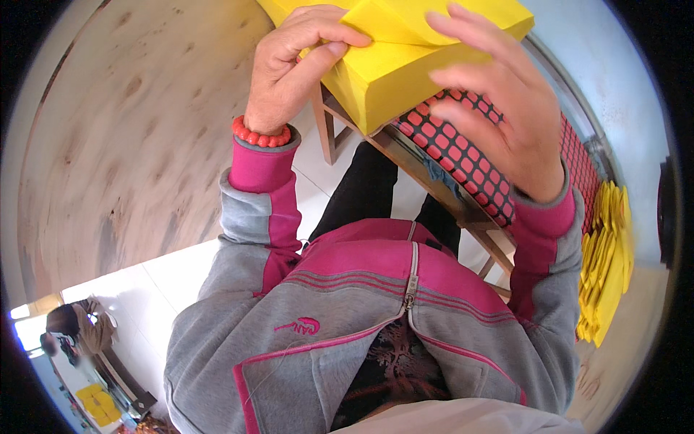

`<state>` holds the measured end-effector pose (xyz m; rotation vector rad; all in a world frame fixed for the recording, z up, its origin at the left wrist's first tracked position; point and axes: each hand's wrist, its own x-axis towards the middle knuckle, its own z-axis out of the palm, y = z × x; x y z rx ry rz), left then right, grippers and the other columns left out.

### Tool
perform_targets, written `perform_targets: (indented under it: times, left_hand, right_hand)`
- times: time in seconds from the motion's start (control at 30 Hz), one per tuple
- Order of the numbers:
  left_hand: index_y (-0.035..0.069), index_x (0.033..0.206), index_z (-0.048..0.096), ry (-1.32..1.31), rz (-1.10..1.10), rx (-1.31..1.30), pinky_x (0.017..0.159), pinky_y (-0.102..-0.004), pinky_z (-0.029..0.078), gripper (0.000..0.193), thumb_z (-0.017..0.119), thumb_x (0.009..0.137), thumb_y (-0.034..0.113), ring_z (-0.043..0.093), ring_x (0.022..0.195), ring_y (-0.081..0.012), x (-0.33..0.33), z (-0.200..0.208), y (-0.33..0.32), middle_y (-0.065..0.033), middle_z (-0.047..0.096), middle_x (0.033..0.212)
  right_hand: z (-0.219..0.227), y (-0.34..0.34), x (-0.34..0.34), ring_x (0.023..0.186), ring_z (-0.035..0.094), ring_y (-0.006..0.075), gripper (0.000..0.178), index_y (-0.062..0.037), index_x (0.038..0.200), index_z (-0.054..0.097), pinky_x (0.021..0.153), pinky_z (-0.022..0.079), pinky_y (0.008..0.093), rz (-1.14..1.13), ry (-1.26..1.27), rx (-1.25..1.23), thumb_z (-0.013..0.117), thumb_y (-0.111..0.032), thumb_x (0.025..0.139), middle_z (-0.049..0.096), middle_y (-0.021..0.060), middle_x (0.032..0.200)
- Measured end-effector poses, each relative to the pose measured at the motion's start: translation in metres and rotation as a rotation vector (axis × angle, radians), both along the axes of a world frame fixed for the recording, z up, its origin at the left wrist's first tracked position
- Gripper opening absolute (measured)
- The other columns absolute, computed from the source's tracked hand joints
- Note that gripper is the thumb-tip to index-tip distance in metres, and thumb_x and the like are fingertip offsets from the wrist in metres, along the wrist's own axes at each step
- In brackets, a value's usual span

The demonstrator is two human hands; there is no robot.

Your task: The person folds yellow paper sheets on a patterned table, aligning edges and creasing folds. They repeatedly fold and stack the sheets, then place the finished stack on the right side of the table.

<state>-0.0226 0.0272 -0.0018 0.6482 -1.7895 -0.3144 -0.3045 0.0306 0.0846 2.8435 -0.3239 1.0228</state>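
Observation:
A bright yellow, box-shaped item [405,76] with a loose flap along its top rests at the top of the view; I cannot tell if it is paper or cloth. My left hand [293,61], with a red bead bracelet [262,134] at its wrist, pinches the flap's left edge between thumb and fingers. To the right, my right hand [502,101] is raised with its fingers spread, somewhat blurred by motion. It hangs over the right side of the yellow item and holds nothing.
Under the yellow item is a wooden-legged stand [416,163] with a red-and-black patterned cover [463,148]. Folded yellow pieces [603,267] are piled at the right. A large wooden board [137,137] fills the left. At lower left, another person [79,325] is near more yellow material [97,403].

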Motion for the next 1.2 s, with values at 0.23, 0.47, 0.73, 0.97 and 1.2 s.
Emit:
perform_targets:
  times: [0.23, 0.47, 0.73, 0.97, 1.2]
  left_hand:
    - [-0.003, 0.103, 0.074, 0.012, 0.022, 0.035, 0.103, -0.0371, 0.043, 0.026, 0.051, 0.091, 0.001, 0.06, 0.118, -0.028, 0.002, -0.002, 0.0, -0.0166, 0.068, 0.12]
    - [-0.007, 0.103, 0.072, 0.07, -0.014, 0.063, 0.104, -0.0382, 0.041, 0.034, 0.048, 0.089, 0.012, 0.059, 0.12, -0.0309, 0.0, -0.002, 0.001, -0.0205, 0.066, 0.123]
    - [-0.005, 0.104, 0.071, 0.088, -0.028, 0.079, 0.104, -0.0385, 0.041, 0.03, 0.052, 0.087, 0.011, 0.058, 0.12, -0.0299, 0.004, -0.005, 0.0, -0.0197, 0.066, 0.124]
    - [-0.003, 0.106, 0.069, 0.098, -0.061, 0.052, 0.101, -0.0353, 0.044, 0.017, 0.059, 0.092, -0.002, 0.06, 0.116, -0.023, 0.004, -0.01, -0.003, -0.0138, 0.067, 0.12]
    - [-0.001, 0.109, 0.063, 0.356, -0.043, 0.192, 0.093, -0.0294, 0.051, 0.01, 0.06, 0.1, 0.001, 0.065, 0.105, -0.0148, -0.008, -0.012, 0.0, -0.0094, 0.07, 0.115]
  right_hand:
    - [-0.009, -0.032, 0.034, 0.113, 0.066, 0.0359, 0.018, -0.0015, 0.103, 0.069, 0.095, 0.051, 0.0359, 0.077, 0.015, 0.003, 0.073, -0.004, 0.086, 0.066, 0.022, 0.125]
    - [-0.033, -0.038, 0.039, 0.102, 0.066, 0.0373, 0.011, -0.0042, 0.097, 0.067, 0.085, 0.053, 0.0391, 0.072, -0.16, 0.127, 0.069, -0.014, 0.092, 0.067, 0.0188, 0.11]
    - [-0.035, -0.035, 0.043, 0.092, 0.066, 0.0357, 0.011, -0.001, 0.097, 0.065, 0.08, 0.051, 0.0393, 0.123, -0.248, 0.223, 0.07, -0.008, 0.09, 0.066, 0.0174, 0.101]
    - [-0.037, -0.035, 0.04, 0.097, 0.067, 0.0259, 0.011, -0.0001, 0.102, 0.064, 0.086, 0.051, 0.0314, 0.106, -0.224, 0.209, 0.067, -0.007, 0.094, 0.068, 0.0143, 0.113]
    - [-0.033, -0.033, 0.042, 0.102, 0.069, 0.036, 0.016, 0.0001, 0.096, 0.069, 0.087, 0.055, 0.0347, 0.14, -0.336, 0.239, 0.075, 0.0, 0.082, 0.065, 0.0277, 0.121]
